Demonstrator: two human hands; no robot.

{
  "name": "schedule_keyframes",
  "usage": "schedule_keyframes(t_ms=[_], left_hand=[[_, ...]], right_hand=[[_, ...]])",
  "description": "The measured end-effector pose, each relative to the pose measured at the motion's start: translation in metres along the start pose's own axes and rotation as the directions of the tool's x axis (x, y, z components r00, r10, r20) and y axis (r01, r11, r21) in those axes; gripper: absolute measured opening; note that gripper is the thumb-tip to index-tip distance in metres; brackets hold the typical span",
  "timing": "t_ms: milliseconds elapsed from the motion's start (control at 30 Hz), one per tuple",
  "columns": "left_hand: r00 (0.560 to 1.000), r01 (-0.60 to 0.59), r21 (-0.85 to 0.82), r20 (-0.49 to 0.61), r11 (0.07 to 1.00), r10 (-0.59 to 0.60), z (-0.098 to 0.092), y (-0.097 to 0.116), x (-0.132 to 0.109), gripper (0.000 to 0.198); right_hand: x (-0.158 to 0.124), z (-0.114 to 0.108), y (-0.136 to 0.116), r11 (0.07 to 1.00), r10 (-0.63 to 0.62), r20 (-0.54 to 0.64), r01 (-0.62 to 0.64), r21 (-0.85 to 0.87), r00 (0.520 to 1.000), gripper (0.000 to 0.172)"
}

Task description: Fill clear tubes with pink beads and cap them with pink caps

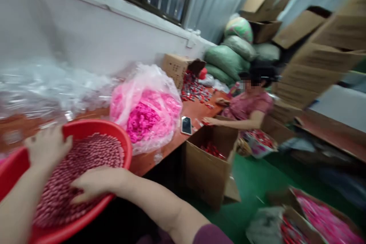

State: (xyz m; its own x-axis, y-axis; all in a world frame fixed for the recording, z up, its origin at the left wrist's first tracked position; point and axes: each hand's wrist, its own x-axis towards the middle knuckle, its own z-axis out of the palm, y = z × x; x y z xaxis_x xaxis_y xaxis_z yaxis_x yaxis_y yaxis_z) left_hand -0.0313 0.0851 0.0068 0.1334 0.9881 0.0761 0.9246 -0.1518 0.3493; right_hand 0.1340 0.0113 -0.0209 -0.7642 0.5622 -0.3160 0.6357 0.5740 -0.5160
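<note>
**Two open grips laid on a red basin of packed pieces**

At the lower left of the frame, a red plastic basin (94,127) is filled with small maroon-pink pieces (85,160), packed in curved rows; their exact kind cannot be told. The left grip (47,146) is laid open, with spread fingers, on the upper left edge of the pile, just inside the rim. The right grip (95,185) is laid open and flat on the lower right of the pile, and is the nearer to the table. Nothing is closed on by either grip, and no long axis is shown by the round mass, which lies directly beneath both. Further right, an orange-brown table (148,164) is occupied by a clear bag of bright pink pieces (145,122) and a phone (186,125). Beyond these, a co-worker's hand (210,121) is extended near the top of an open cardboard box (207,171) holding red pieces (213,151), and stacked cartons (314,72) are seen at the upper right of the frame
</note>
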Motion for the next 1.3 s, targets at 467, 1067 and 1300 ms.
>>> schedule_keyframes(t_ms=[467,1067,1300], left_hand=[[0.992,0.039,0.11,-0.126,0.993,-0.025,0.031,-0.006,0.028,0.059],[0.986,0.091,0.006,-0.143,0.996,-0.089,0.027,-0.024,0.035,0.058],[0.982,0.132,-0.004,-0.133,0.991,-0.132,0.022,-0.015,0.039,0.05]], right_hand=[[-0.024,0.005,-0.005,0.969,0.113,-0.166,-0.146,-0.199,0.98,0.039],[-0.019,-0.004,-0.016,0.976,0.087,-0.103,-0.105,-0.193,0.991,0.036],[-0.017,-0.006,-0.013,0.972,0.088,-0.129,-0.113,-0.206,0.988,0.034]])
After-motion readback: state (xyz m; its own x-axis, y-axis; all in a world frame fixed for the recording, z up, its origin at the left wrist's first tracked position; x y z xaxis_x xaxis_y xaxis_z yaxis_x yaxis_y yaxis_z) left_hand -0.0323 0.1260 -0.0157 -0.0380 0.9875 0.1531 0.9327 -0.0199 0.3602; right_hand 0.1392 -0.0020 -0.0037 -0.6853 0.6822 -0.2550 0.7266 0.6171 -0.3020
